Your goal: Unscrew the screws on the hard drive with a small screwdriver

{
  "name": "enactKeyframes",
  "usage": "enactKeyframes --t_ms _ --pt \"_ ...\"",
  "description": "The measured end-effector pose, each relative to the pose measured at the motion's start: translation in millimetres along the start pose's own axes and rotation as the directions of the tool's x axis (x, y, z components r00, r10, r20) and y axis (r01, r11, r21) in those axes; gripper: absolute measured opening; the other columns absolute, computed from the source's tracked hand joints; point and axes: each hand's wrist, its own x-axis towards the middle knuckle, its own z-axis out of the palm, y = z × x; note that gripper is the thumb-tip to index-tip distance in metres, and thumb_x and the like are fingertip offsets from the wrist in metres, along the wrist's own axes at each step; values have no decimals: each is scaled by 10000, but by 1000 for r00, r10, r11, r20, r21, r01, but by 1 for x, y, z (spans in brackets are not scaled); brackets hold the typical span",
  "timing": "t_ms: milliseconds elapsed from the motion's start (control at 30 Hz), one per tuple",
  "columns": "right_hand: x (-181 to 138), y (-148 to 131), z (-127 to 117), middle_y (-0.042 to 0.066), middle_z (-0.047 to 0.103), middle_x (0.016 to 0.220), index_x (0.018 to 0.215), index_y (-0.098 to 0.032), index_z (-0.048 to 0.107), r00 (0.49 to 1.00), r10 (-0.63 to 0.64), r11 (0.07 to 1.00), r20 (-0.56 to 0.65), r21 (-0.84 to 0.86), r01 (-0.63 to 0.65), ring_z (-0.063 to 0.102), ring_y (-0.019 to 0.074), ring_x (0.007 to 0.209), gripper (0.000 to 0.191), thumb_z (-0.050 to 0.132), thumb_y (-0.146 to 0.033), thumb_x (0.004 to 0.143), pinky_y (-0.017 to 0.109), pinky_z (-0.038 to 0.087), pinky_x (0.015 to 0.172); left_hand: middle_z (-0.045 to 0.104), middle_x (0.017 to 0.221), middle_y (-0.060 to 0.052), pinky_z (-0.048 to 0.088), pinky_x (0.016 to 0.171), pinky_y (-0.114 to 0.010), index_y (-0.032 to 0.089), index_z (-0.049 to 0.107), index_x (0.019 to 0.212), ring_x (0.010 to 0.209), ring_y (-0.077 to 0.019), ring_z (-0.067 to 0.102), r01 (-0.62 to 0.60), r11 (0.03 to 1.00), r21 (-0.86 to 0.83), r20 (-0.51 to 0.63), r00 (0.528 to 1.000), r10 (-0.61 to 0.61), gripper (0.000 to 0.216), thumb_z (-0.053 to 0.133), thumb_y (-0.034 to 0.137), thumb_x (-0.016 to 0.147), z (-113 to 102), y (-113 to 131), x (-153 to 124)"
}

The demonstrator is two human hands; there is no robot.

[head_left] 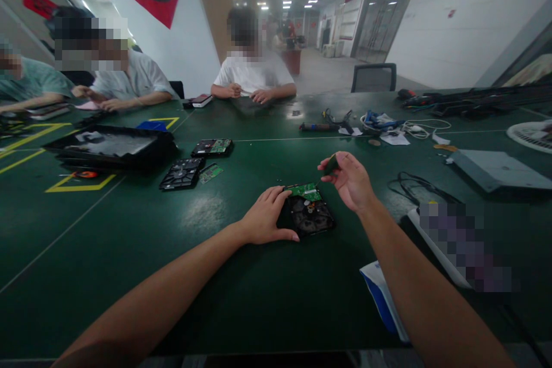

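In the head view, an opened hard drive lies flat on the dark green table, with a green circuit board along its far edge. My left hand grips its left side, fingers on the far corner and thumb at the near corner. Pinched in my right hand is a screwdriver with a dark green handle. Its thin shaft points down at the board's right end; whether the tip touches is too small to tell. A few tiny screws lie just beyond the drive.
Left of centre lie two more hard drives and a loose circuit board. Black trays are stacked further left. To the right are a grey metal case, cables and a blue-white packet. Other people sit across the table.
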Motion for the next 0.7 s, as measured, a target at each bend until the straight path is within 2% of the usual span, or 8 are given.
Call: enactKeyframes --t_ms 100,267,400,500,600,700 --pt "2 0 -2 38 755 918 996 -242 717 999 31 999 -8 17 -31 725 182 865 340 706 -569 906 259 606 616 349 1662 -234 289 1270 -640 169 306 1628 1554 -459 296 3 1000 -5 2 1000 -3 1266 670 952 701 -1 0 0" --pt "2 -2 -3 26 740 921 1093 -267 755 1000 -3 999 -10 -34 3 706 176 885 290 732 -484 903 241 573 588 358 1655 -236 287 1272 -637 167 308 1628 1550 -461 304 -5 1000 -2 -1 1000 5 1266 666 953 703 -1 1 0" --pt "0 -2 -1 32 742 918 997 -257 756 1000 -24 996 -15 -82 22 700 170 883 228 769 -455 884 226 534 564 365 1652 -235 296 1264 -647 175 310 1627 1546 -461 312 -9 1000 -16 -7 1000 9 1258 688 938 700 -1 0 0" --pt "-1 -2 0 23 758 953 930 -259 704 999 -39 997 -10 -71 39 723 180 927 224 808 -444 856 242 567 614 367 1652 -229 297 1256 -663 189 313 1626 1548 -466 305 -10 1000 -28 -12 1000 10 1252 710 925 694 0 -1 0" --pt "-1 -1 0 20 770 961 933 -262 674 1000 -25 999 -8 -36 25 742 188 941 272 793 -498 865 274 610 687 363 1655 -227 296 1257 -659 189 314 1625 1549 -462 306 -9 1000 -26 -10 1000 9 1242 708 921 702 0 -1 0" --pt "1 -1 0 30 767 932 938 -255 689 1000 9 1000 -16 12 -9 745 195 919 313 739 -560 891 289 621 690 357 1658 -227 297 1262 -650 183 309 1629 1550 -461 304 -8 1000 -23 -8 1000 8 1250 697 929 704 0 -1 0"
